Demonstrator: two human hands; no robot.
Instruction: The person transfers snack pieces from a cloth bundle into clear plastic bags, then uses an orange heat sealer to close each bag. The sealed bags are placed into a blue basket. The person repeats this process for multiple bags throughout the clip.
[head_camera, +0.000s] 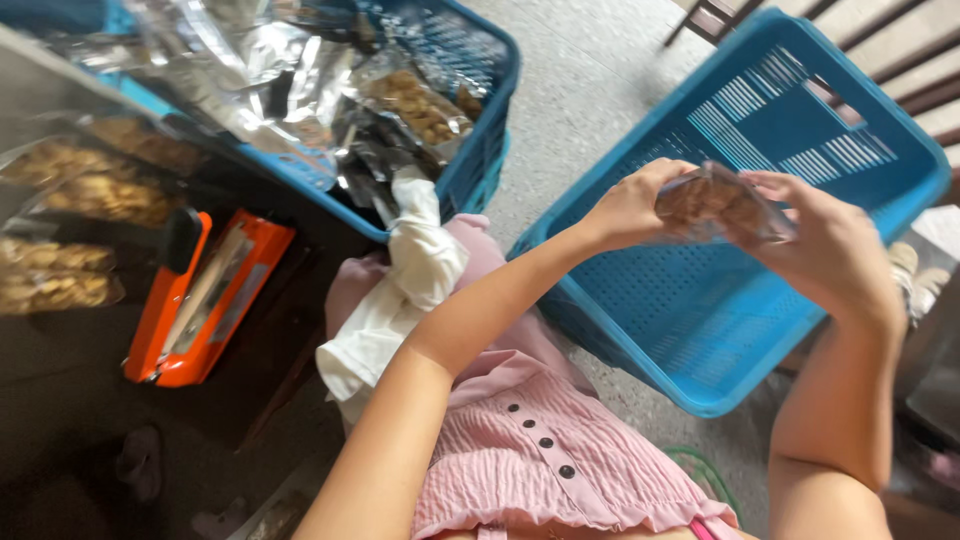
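Both hands hold 1 small clear pouch (722, 203) up in the air, above the open mouth of the empty blue crate (760, 120) that leans tilted on the floor (590, 90). The pouch is see-through plastic, glossy with a pale glare along its top, and packed with brown, lumpy snack pieces; it looks flat and roughly rectangular, its right end hidden behind fingers. The left hand (632, 205) is clenched on the pouch's left edge, thumb on top. The right hand (830, 250) grasps the right edge, fingers curled over the front of it.

At the far left edge of the view, 3 more filled pouches (70, 185) lie in a blurred stack on a dark surface. Just right of them sits an orange sealer (205, 300) with a black knob, its arm lying lengthwise. Behind it, a 2nd blue crate (470, 160) holds crumpled silver bags (270, 70) and a few snack packs. A white cloth (405, 290) hangs from that crate's near corner down onto the person's lap, over a pink dress (540, 450) with dark buttons.
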